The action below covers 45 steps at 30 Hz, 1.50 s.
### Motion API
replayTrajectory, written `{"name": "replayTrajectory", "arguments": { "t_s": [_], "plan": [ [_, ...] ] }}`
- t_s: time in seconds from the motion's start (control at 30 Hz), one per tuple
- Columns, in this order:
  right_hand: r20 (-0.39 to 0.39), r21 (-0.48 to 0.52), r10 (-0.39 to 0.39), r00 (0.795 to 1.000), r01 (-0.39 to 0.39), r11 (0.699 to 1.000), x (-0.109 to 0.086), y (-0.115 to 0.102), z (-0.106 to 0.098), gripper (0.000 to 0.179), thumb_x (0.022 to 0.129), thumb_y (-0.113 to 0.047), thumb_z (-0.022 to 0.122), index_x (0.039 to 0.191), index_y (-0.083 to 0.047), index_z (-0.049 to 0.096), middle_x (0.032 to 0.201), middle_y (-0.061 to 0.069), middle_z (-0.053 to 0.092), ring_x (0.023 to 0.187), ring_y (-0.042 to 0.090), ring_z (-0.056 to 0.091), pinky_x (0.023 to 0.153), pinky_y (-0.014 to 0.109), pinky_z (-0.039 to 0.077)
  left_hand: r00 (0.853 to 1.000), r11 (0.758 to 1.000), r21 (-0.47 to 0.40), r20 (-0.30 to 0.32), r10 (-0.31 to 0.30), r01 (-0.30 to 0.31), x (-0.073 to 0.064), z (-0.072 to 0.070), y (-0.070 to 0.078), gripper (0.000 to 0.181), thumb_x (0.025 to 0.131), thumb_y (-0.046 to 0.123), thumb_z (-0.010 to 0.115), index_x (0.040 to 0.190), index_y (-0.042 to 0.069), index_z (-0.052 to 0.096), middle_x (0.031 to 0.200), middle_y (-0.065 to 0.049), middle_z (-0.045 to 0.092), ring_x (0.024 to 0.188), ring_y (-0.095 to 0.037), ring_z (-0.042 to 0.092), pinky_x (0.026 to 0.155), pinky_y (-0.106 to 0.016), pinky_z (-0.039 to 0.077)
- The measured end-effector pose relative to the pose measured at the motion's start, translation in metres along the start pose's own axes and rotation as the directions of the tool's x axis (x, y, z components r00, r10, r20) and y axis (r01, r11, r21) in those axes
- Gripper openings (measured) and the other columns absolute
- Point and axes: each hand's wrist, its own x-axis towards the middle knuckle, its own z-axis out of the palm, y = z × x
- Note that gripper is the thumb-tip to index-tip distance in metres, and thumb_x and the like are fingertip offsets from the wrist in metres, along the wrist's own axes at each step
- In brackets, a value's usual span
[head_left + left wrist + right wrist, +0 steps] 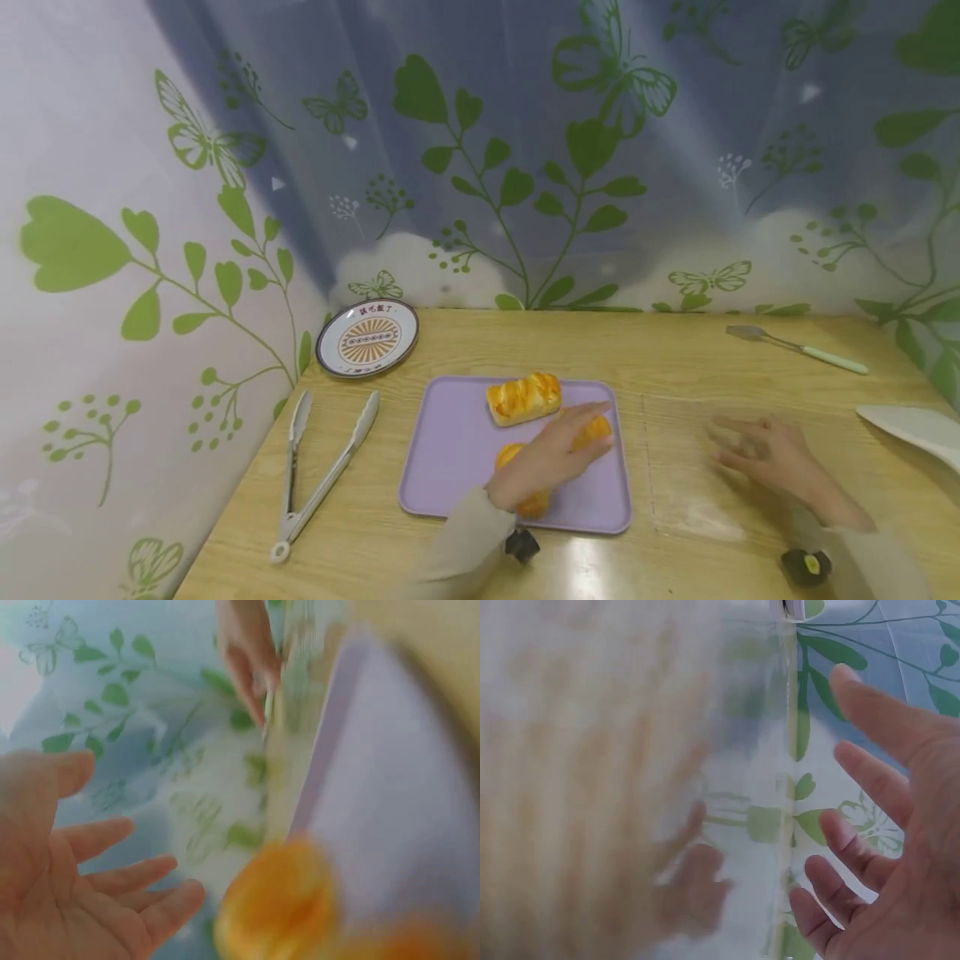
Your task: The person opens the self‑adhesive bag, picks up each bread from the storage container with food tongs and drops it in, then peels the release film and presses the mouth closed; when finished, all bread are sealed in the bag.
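My left hand [546,454] hovers over the lilac tray [446,458], fingers extended and partly covering the bread there. In the left wrist view its fingers are spread and apart from the blurred orange-yellow bread [281,904]. A rectangular bread [525,400] lies towards the tray's back. One golden bread [596,430] shows past my left fingers, another [534,505] below the wrist. My right hand [776,460], blurred, is above a clear flat sheet [690,517] on the table. The right wrist view shows its fingers loosely bent with nothing held.
Metal tongs [322,487] lie spread left of the tray. A patterned plate [367,337] sits at the back left corner. A small spatula with a pale green handle [832,359] lies at the back right, and a white utensil [911,427] at the right edge. Curtains hang behind.
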Motion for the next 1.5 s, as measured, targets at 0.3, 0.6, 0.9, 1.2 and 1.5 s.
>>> {"name": "replayTrajectory", "arguments": {
  "t_s": [0.3,0.6,0.9,1.2,1.5],
  "plan": [
    [0.114,0.083,0.116,0.987,-0.126,0.989,-0.007,0.003,-0.002,0.040,0.082,-0.022,0.076,0.116,-0.002,0.068,0.076,-0.002,0.043,0.071,0.004,0.030,0.061,0.023,0.030,0.996,0.998,-0.053,-0.078,-0.042,0.038,0.020,0.063,0.000,0.040,0.093,0.016,0.064,0.132,0.005,0.060,0.079,0.001,0.057,0.073,0.000,0.047,0.066,-0.010,0.041],
    [0.110,0.153,0.081,0.991,-0.097,0.983,-0.011,0.011,0.004,0.037,0.086,-0.018,0.073,0.116,0.001,0.067,0.078,-0.007,0.048,0.072,0.001,0.033,0.059,0.020,0.036,0.977,0.981,0.024,-0.094,-0.190,0.193,0.022,0.089,0.003,0.041,0.086,0.014,0.070,0.127,0.015,0.066,0.077,0.002,0.056,0.059,-0.003,0.040,0.053,-0.015,0.037],
    [0.132,0.158,0.076,0.988,-0.097,0.983,-0.014,0.014,0.005,0.040,0.084,-0.019,0.075,0.118,0.000,0.067,0.081,-0.005,0.049,0.073,0.002,0.034,0.060,0.020,0.035,0.962,0.905,0.330,-0.065,-0.264,0.270,0.024,0.093,0.010,0.059,0.079,0.039,0.079,0.134,0.029,0.060,0.105,-0.003,0.060,0.079,-0.005,0.050,0.072,-0.016,0.043],
    [0.106,0.219,0.070,0.992,-0.092,0.971,-0.015,0.019,0.007,0.028,0.083,-0.014,0.075,0.110,-0.008,0.073,0.078,-0.009,0.048,0.071,0.001,0.037,0.058,0.021,0.036,0.968,0.899,0.362,-0.043,-0.246,0.245,0.022,0.090,0.014,0.061,0.077,0.041,0.081,0.133,0.029,0.060,0.106,-0.001,0.062,0.077,-0.003,0.045,0.071,-0.013,0.040],
    [0.043,0.171,0.062,0.997,-0.068,0.983,-0.015,0.020,0.006,0.013,0.084,-0.012,0.074,0.095,-0.016,0.078,0.083,-0.014,0.056,0.076,-0.006,0.044,0.065,0.017,0.041,0.965,0.903,0.346,-0.024,-0.262,0.254,0.023,0.090,0.014,0.060,0.078,0.041,0.080,0.133,0.029,0.059,0.108,0.000,0.061,0.079,-0.003,0.044,0.072,-0.014,0.040]
  ]
}}
